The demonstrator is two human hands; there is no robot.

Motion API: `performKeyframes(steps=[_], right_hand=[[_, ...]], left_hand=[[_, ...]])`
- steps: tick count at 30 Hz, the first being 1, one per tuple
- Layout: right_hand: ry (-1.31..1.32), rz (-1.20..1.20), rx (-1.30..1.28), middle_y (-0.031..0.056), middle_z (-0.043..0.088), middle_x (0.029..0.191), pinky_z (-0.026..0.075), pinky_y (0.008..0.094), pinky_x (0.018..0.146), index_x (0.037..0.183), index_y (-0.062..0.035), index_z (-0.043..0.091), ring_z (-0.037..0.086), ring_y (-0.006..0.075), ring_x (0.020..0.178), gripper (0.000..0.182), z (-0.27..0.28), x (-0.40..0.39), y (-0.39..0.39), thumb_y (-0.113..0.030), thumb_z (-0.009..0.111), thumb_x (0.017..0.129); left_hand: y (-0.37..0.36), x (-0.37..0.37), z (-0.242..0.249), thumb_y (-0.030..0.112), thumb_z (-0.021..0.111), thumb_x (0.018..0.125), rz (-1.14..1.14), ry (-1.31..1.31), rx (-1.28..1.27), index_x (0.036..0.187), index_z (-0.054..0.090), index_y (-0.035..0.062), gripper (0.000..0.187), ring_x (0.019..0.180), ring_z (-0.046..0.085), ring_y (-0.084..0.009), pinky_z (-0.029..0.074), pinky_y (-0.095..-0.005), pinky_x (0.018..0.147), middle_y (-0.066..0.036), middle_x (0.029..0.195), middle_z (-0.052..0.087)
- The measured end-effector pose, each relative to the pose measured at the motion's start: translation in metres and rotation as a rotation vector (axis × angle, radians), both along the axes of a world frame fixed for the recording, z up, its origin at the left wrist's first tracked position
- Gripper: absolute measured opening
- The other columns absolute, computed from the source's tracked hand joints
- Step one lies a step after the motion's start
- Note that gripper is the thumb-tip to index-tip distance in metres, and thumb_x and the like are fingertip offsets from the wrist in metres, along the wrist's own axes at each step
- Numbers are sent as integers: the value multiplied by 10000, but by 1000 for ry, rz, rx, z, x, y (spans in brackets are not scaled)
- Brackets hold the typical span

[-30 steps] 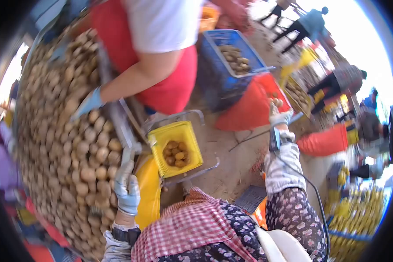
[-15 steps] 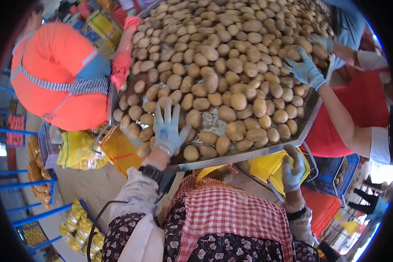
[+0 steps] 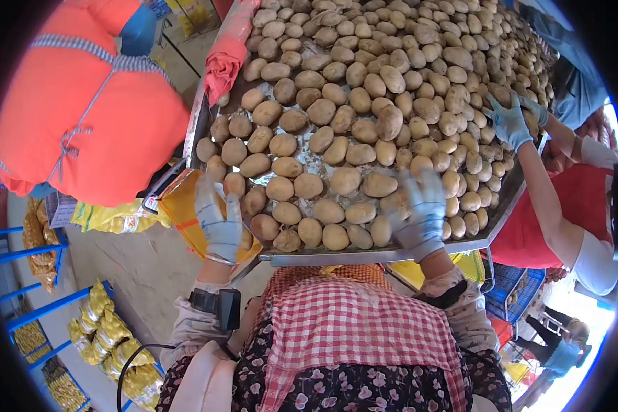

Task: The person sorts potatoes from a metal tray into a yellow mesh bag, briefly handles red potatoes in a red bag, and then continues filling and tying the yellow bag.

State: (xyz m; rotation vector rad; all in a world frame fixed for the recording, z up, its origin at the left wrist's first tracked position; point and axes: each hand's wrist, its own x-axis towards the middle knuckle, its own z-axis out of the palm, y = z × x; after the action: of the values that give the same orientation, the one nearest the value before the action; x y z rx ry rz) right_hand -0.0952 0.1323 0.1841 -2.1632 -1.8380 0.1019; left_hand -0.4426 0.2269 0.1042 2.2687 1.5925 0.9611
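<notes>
The right hand (image 3: 419, 216), open and blurred, is reaching over potatoes (image 3: 329, 211) right of centre, while the left hand (image 3: 220, 223), also open, is flanking them from centre left.

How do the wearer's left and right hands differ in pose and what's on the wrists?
The left hand is at the tray's near left corner, by an orange container; the right hand is over the potatoes. The left wrist has a boxy black device, the right a flat dark band. Both are gloved in pale blue.
</notes>
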Motion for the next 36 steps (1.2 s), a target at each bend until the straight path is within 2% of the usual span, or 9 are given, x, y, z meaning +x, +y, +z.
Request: performKeyframes(steps=[4,7,11,13,15,20,23,30,36], right_hand=[[-351,34,-267,189,402,1393,299,562,1057,1341,-200,506,394,478,1238,721,-28,-16,-11,-503,678,710],[-67,282,-170,189,369,1434,230,587,1084,1337,-192,506,363,482,1270,738,-36,-34,7,-538,667,705],[322,128,178,195,512,1293,377,466,1025,1276,-138,545,464,393,1211,563,-22,-7,12,-295,690,756],[115,94,290,191,586,1167,447,425,923,1208,-90,567,561,364,1072,453,-13,11,-4,-192,668,778],[283,-85,-527,171,629,1041,463,442,841,1147,-49,581,605,344,936,392,-5,20,-29,-208,652,796],[402,-14,-142,149,650,926,480,422,768,1141,-51,585,621,332,826,367,-46,-9,-48,-202,640,811],[609,55,-8,146,659,915,484,417,770,1112,-48,599,621,344,837,334,-43,-21,-38,-188,637,812],[3,18,127,86,626,876,461,449,702,844,-106,611,593,311,814,192,-38,-18,-21,-264,673,753],[305,331,-47,107,614,972,447,469,811,920,-101,628,570,329,943,262,-48,-33,8,-283,674,737]], left_hand=[[-20,9,3,359,704,752,55,78,-19,1368,351,-59,824,1292,350,-449,249,-517,1090,-274,1369,406],[-21,27,0,333,704,757,-45,176,-49,1375,345,-56,813,1295,334,-466,221,-542,1092,-301,1363,394],[10,14,-15,292,671,784,57,-186,-3,1357,350,-73,752,1265,362,-464,257,-503,1086,-311,1354,395],[20,6,-6,274,686,765,116,-314,30,1331,371,-72,734,1237,383,-462,286,-484,1071,-302,1341,410],[8,40,52,328,697,756,90,-545,-308,1324,391,-46,746,1226,391,-457,296,-493,1066,-290,1330,414],[-10,80,24,445,676,727,-518,303,-163,1365,419,106,767,1255,361,-414,240,-553,1083,-216,1377,383],[7,58,24,474,666,723,-345,490,-139,1365,436,140,759,1292,328,-402,220,-561,1088,-200,1403,362],[27,38,39,410,652,744,-292,488,-112,1344,457,93,706,1218,413,-407,298,-505,1054,-200,1307,470],[10,97,13,495,688,698,-585,341,-16,1358,459,169,770,1282,364,-396,270,-524,1074,-175,1412,374]])
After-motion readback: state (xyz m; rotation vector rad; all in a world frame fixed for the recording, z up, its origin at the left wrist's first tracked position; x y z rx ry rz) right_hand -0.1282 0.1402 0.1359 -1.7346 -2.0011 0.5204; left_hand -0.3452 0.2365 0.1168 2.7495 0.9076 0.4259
